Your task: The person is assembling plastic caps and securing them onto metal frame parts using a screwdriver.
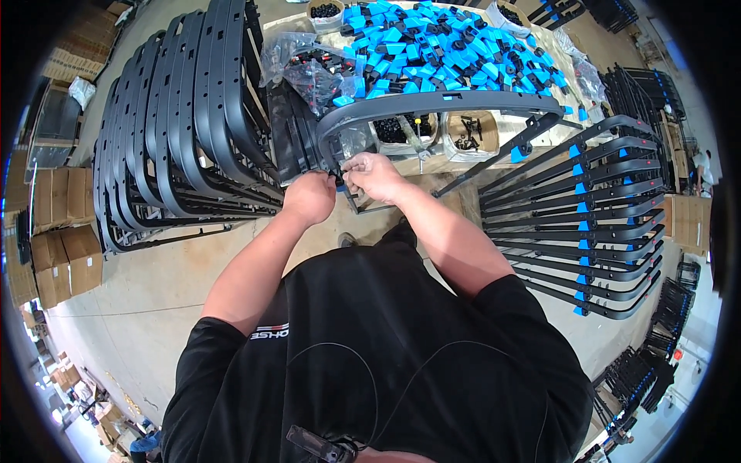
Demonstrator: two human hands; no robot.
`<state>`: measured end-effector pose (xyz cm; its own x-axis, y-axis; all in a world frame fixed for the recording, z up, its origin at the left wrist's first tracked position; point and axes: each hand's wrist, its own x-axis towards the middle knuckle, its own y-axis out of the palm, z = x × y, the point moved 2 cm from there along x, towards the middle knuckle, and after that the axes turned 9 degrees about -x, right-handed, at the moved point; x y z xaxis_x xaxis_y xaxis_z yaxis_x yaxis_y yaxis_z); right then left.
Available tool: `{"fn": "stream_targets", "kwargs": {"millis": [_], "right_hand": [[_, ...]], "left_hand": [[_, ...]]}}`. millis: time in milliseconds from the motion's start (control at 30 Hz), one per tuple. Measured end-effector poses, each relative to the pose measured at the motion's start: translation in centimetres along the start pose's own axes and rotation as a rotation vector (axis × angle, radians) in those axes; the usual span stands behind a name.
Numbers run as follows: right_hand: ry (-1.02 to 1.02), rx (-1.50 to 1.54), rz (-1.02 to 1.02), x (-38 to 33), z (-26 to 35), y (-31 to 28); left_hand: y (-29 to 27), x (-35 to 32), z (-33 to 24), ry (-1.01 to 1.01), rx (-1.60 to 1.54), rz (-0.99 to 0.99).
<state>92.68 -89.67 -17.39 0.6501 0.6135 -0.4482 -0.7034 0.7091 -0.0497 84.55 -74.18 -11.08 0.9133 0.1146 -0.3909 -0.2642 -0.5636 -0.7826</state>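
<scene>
A dark grey curved metal frame [440, 102] stands in front of me, its bend at the far side and one leg running down toward my hands. My left hand [311, 197] is closed beside that left leg, fingers curled; what they grip is hidden. From the right, my right hand [374, 176] meets it at the same spot, thumb and fingers pinched together at the leg. A small dark and blue bit shows between the hands, too small to name. On the frame's right leg sits a blue and black clip piece [522, 153].
A heap of blue and black plastic pieces [432, 50] covers the table beyond. Boxes of black parts [401, 130] and bolts [469, 133] stand at its near edge, a screwdriver [417, 123] between them. Stacked frames flank me, left [177, 116] and right [579, 224].
</scene>
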Motion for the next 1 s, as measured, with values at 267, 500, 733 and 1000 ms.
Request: {"fn": "stream_targets", "kwargs": {"millis": [267, 500, 733, 1000], "right_hand": [[-0.023, 0.076, -0.033, -0.5, -0.5, 0.2], [0.101, -0.016, 0.018, -0.1, 0.1, 0.4], [0.147, -0.294, -0.106, 0.4, 0.2, 1.0], [0.048, -0.351, -0.165, 0.3, 0.5, 1.0]], "left_hand": [[-0.1, -0.2, -0.3, -0.03, -0.025, 0.007], [0.0, -0.1, -0.1, -0.011, -0.014, -0.01], [-0.1, -0.2, -0.1, -0.027, -0.034, 0.006], [-0.2, -0.1, 0.0, -0.015, -0.042, -0.002]]}}
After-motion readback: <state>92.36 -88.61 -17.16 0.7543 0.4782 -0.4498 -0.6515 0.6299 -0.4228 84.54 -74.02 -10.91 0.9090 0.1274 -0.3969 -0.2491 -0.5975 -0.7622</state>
